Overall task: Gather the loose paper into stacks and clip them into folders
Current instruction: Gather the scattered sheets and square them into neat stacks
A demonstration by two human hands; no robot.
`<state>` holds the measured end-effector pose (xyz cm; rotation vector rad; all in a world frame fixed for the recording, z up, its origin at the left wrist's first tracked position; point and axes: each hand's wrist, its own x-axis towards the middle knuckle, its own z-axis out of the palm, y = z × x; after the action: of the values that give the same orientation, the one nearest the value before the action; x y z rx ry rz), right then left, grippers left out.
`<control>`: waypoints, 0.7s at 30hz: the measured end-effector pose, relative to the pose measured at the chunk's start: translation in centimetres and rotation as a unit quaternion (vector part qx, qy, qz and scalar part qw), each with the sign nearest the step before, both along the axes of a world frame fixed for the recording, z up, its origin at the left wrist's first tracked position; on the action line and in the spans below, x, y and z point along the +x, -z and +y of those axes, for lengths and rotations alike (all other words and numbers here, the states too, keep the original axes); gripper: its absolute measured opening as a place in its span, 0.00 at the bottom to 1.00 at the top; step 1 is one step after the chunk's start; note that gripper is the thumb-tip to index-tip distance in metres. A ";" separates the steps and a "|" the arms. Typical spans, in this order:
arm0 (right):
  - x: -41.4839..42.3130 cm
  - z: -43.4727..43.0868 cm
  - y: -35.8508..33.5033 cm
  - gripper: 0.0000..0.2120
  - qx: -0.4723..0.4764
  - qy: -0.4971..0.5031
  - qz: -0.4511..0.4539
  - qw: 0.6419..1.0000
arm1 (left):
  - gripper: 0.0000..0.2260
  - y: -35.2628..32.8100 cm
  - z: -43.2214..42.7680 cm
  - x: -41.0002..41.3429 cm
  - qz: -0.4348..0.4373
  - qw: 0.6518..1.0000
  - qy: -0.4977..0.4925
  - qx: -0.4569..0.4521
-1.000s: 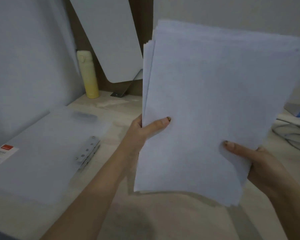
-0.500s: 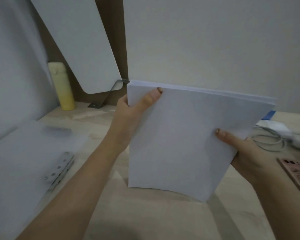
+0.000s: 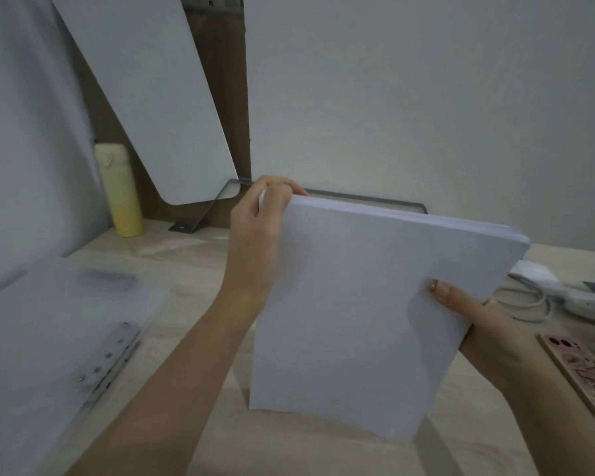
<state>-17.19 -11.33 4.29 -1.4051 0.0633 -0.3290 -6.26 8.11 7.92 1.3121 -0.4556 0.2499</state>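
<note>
White paper stack [image 3: 358,321] upright on pale wooden desk [image 3: 193,266], left hand [image 3: 255,235] gripping top corner, right hand [image 3: 488,324] pinching side edge.

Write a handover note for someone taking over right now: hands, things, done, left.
Left hand grips the stack at its top left corner; right hand holds its right edge, thumb on the front.
The stack stands upright, lower edge at the desk. The folder lies open on the left, no paper in its clip.
Done: paper gathered into one stack, edges roughly even.
Left: lay the stack in the folder and clip it.
</note>
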 end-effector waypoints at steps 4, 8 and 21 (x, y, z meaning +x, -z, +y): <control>-0.4 0.4 0.3 0.14 0.008 -0.004 0.004 1.000 | 0.12 -0.1 0.4 0.1 -0.017 1.000 0.021 0.005; -0.5 0.7 1.2 0.14 0.030 0.006 0.030 0.999 | 0.15 1.8 0.7 0.2 -0.029 0.998 0.050 -0.006; -0.5 0.0 -2.4 0.19 -0.027 0.104 -0.030 0.994 | 0.19 3.3 2.1 -0.7 0.047 0.981 0.185 0.011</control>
<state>-17.70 -11.35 6.73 -1.4437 0.1536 -0.5492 -6.95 10.20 4.65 1.2293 -0.6124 -0.1285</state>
